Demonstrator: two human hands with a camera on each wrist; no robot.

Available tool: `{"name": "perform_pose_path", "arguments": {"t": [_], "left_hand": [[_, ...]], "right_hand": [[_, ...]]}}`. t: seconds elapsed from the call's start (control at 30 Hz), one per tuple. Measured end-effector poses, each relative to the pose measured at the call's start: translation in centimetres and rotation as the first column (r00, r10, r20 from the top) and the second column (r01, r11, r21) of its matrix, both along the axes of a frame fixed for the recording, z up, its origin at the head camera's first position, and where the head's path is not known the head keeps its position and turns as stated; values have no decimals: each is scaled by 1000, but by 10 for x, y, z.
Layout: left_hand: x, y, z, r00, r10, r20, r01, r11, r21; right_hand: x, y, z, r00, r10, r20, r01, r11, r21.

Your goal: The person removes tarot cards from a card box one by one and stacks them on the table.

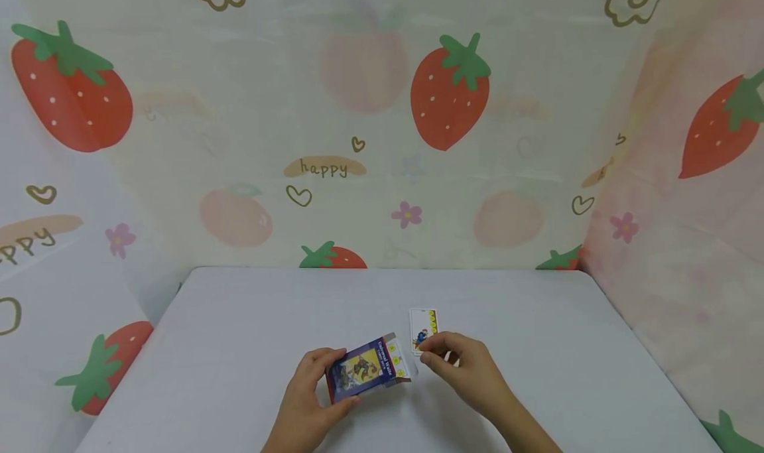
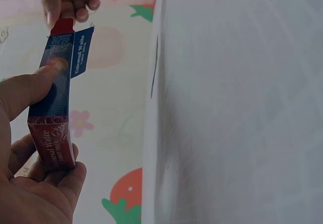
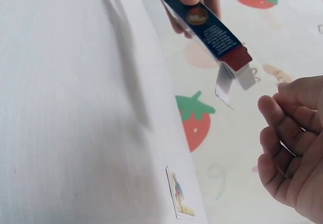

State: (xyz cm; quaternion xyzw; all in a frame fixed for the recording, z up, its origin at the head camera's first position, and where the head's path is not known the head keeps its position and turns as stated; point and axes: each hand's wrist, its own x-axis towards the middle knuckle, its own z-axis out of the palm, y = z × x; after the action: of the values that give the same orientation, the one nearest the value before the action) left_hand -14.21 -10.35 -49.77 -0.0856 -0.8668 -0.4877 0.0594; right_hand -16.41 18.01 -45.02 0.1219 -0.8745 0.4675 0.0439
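My left hand [image 1: 313, 387] grips a dark blue and red tarot card box [image 1: 361, 370], thumb on one narrow side and fingers on the other. The box is tilted, its open end toward the right. Loose flaps stand out there, among them a red tuck flap [image 3: 236, 57], and a card face with yellow discs shows at the opening in the head view. My right hand [image 1: 462, 367] hangs just right of the opening, fingers loosely curled with nothing between them. Partly behind its fingertips, a single picture card [image 1: 424, 323] lies face up on the table.
A white cloth covers the table [image 1: 256, 307], its far edge in front of a back wall sheet [image 1: 370, 128] printed with strawberries and flowers. Similar sheets hang at the left and right sides.
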Motion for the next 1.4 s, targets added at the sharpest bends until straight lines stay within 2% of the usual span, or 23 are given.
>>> {"name": "perform_pose_path", "arguments": {"t": [0.17,0.4,0.77,1.1,1.4], "left_hand": [[0,0,0,1000,1,0,-1,1000,4],[1,1,-2,1000,-4,-11,4,1000,20],[1,0,-3,1000,-6,-23,7,1000,9],[1,1,-2,999,-11,-31,11,1000,11],[1,2,-2,1000,-9,-26,9,1000,11]], "right_hand": [[3,-4,0,1000,12,2,-12,1000,-17],[3,-8,-9,1000,13,16,-12,1000,-17],[2,-12,-18,996,24,86,-23,1000,-8],[2,-15,-21,994,41,102,-40,999,-18],[2,-17,-23,995,47,84,-47,999,-1]]}}
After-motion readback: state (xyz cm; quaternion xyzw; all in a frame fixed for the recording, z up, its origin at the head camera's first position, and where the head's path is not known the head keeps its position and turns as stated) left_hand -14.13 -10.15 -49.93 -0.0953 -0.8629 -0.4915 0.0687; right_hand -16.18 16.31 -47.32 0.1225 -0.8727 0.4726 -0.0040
